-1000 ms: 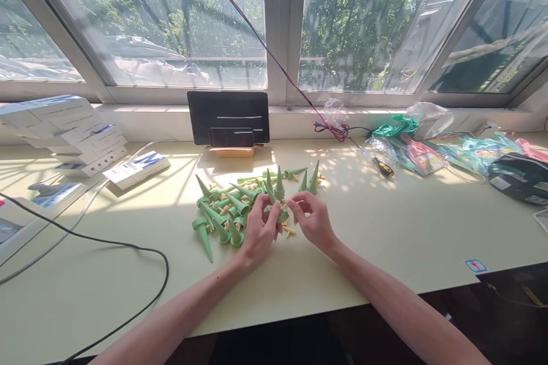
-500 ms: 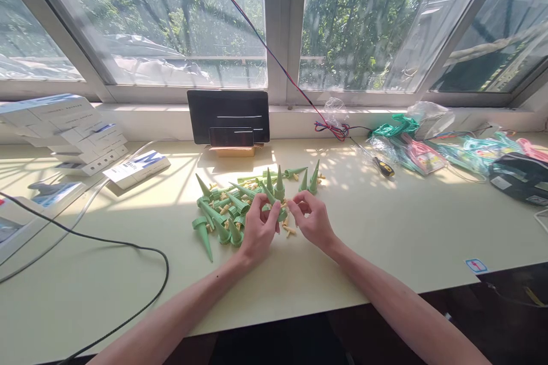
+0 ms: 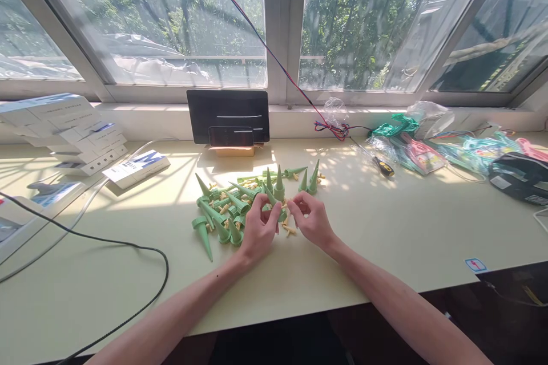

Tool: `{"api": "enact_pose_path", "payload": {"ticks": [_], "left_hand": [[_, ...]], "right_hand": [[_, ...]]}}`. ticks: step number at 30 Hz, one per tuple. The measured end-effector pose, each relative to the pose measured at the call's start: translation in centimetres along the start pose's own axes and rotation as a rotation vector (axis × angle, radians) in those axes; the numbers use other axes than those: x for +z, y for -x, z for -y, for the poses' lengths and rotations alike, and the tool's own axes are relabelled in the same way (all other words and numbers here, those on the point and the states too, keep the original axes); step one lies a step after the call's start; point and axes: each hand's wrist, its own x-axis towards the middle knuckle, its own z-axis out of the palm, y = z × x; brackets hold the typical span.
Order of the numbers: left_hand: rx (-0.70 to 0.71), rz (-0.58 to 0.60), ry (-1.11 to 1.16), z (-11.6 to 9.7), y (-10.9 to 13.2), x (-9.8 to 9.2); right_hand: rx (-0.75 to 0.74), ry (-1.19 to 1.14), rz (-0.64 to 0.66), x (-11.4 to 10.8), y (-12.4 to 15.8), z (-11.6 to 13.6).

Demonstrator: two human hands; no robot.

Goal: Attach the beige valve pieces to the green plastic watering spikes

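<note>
Fingers of the left hand are curled shut round a green cone, and those of the right hand are bent in close, thumb and forefinger nearly pinched together just beside it. Whether they grip one of the small yellow pegs is too small to tell. Both hands hover low over the middle of the pale tabletop, in front of a dark tablet propped at the window sill. A loose pile of like cones lies to the left of the hands and behind them, most on their sides with tips pointing all ways. A few upright cones stand just beyond the fingertips. The held cone sits between the two hands, clear of the pile. Its long axis seems to run roughly crosswise from one hand toward the other, the wide open end showing on the right-hand side and the tip hidden inside the left grip. The right fingertips are thus the nearer to that open end, almost touching it. More yellow pegs lie scattered on the tabletop directly beneath, between the two wrists.
</note>
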Motion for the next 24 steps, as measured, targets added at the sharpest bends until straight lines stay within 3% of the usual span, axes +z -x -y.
{"api": "enact_pose_path", "payload": {"ticks": [16, 24], "left_hand": [[-0.007, -0.005, -0.019, 0.12, -0.19, -0.15], [0.001, 0.003, -0.027, -0.43, 0.07, -0.04]], "right_hand": [[0.021, -0.034, 0.053, -0.07, 0.07, -0.43], [0.015, 0.017, -0.003, 0.20, 0.11, -0.60]]}}
